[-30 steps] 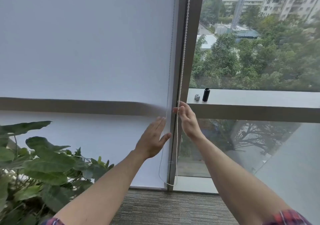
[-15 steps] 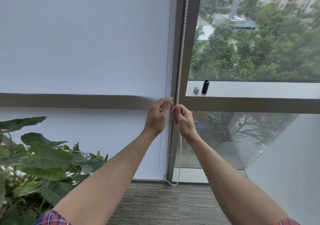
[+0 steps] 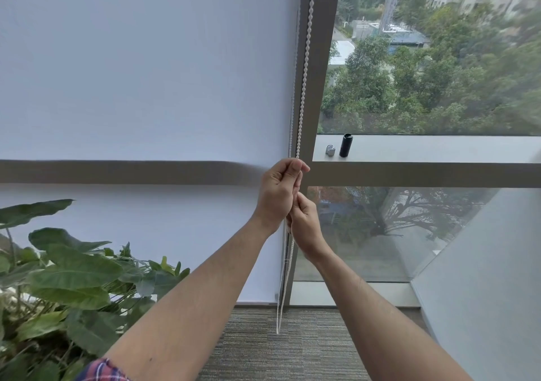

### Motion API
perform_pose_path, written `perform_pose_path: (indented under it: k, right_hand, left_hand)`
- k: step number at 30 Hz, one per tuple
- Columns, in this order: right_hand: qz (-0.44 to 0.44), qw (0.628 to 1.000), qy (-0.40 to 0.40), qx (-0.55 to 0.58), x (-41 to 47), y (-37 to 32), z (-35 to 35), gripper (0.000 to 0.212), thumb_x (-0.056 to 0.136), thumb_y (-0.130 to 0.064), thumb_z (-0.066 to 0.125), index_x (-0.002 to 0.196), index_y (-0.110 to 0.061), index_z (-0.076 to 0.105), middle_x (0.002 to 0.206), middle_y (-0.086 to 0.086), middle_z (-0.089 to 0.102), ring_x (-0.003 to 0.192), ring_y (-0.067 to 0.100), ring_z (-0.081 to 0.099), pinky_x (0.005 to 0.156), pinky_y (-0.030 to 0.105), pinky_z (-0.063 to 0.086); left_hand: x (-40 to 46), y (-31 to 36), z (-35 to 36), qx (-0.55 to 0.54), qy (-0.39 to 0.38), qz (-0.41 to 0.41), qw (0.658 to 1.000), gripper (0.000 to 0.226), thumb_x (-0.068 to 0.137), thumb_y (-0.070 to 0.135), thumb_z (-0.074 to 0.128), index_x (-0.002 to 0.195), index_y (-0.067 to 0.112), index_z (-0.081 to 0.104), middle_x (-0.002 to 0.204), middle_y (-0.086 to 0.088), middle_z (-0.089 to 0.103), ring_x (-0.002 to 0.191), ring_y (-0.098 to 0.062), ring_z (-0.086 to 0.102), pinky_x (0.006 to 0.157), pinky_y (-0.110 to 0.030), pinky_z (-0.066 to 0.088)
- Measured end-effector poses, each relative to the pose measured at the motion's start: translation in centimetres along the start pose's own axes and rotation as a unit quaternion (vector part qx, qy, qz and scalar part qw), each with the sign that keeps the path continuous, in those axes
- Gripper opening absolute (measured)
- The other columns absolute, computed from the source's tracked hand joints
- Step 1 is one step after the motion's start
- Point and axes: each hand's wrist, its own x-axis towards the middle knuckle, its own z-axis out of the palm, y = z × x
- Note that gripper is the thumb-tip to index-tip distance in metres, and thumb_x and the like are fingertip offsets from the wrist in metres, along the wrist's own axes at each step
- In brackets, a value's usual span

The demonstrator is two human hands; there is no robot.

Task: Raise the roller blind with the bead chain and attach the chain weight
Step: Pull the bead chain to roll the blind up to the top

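White beads of the bead chain (image 3: pixel 304 67) run down the window frame into the left hand (image 3: pixel 278 193), clenched on it; the right hand (image 3: pixel 303 224), just below, grips it too. Its loop hangs past the roller blind (image 3: pixel 146 73), which reaches nearly to the floor. On the ledge (image 3: pixel 424 149), near its left end, stand a black cylinder (image 3: pixel 346 145) and a small grey clip (image 3: pixel 330 150), too small to make out.

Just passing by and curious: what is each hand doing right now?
Left hand: closed around the bead chain, the upper grip.
Right hand: closed on the same chain, just below the left.
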Motion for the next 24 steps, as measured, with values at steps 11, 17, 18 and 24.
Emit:
perform_pose_path:
  k: [11,17,18,24]
  right_hand:
    - [0.020,0.998,-0.017,-0.058,-2.4,2.7,-0.6,0.051,0.102,-0.008,0.039,0.059,-0.035,0.050,0.049,-0.019,0.043,0.048,0.000,0.032,0.047,0.017,0.028]
    - [0.079,0.985,-0.130,-0.076,-2.8,1.8,-3.6,0.020,0.086,0.000,0.058,0.099,-0.011,0.068,0.090,-0.001,0.070,0.086,0.012,0.064,0.078,0.029,0.052]
    - [0.079,0.989,-0.117,-0.051,-2.4,0.9,-4.2,0.036,0.077,0.002,0.060,0.112,-0.004,0.066,0.102,0.008,0.069,0.099,0.017,0.064,0.088,0.034,0.051]
    - [0.022,0.988,-0.088,0.126,-0.2,-5.6,-3.2,0.039,0.084,-0.010,0.047,0.119,0.004,0.060,0.103,0.017,0.064,0.093,0.026,0.063,0.084,0.040,0.051]
  left_hand:
    - [-2.9,-2.3,-0.9,0.014,-0.013,-0.057,0.998,0.026,0.100,0.007,0.048,0.080,0.011,0.063,0.052,0.018,0.052,0.047,0.002,0.039,0.046,-0.010,0.032]
    - [-5.0,-4.5,-2.1,0.040,-0.001,-0.076,0.996,0.029,0.100,0.007,0.048,0.077,0.013,0.064,0.052,0.016,0.049,0.051,0.000,0.040,0.051,-0.014,0.035]
    - [-5.5,-4.9,-2.2,0.039,-0.006,-0.082,0.996,0.029,0.100,0.007,0.048,0.077,0.013,0.064,0.052,0.017,0.050,0.051,0.002,0.042,0.053,-0.013,0.036]
    - [-9.3,-7.8,-2.5,0.062,-0.026,-0.155,0.986,0.029,0.100,0.013,0.052,0.077,0.019,0.068,0.053,0.016,0.045,0.052,-0.004,0.035,0.051,-0.018,0.030]
